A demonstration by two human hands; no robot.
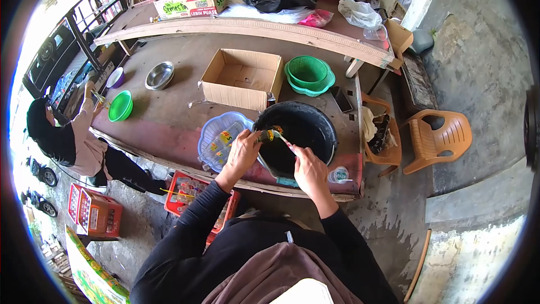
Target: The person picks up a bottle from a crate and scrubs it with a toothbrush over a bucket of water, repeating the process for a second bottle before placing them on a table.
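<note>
Over the left rim of a black tub [306,114] of dark liquid, my left hand [242,153] is closed around a small container [266,135] with yellow and dark markings. My right hand [309,170] grips a thin stick-like tool [287,144], whose pale far end meets the container's mouth. What that end looks like is too small to tell. Beside my left hand, a clear bluish scalloped basin [206,137] holds several clear items with yellow labels. A clear plastic cup [339,175] stands right of my right hand.
An open cardboard box [241,94], green basins [310,73], a phone [341,99], metal bowls [160,75] and a green bowl [120,106] are on the table. Another person [70,141] stands at the left. Red crates [181,194] sit below the front edge; plastic chairs [436,141] are at right.
</note>
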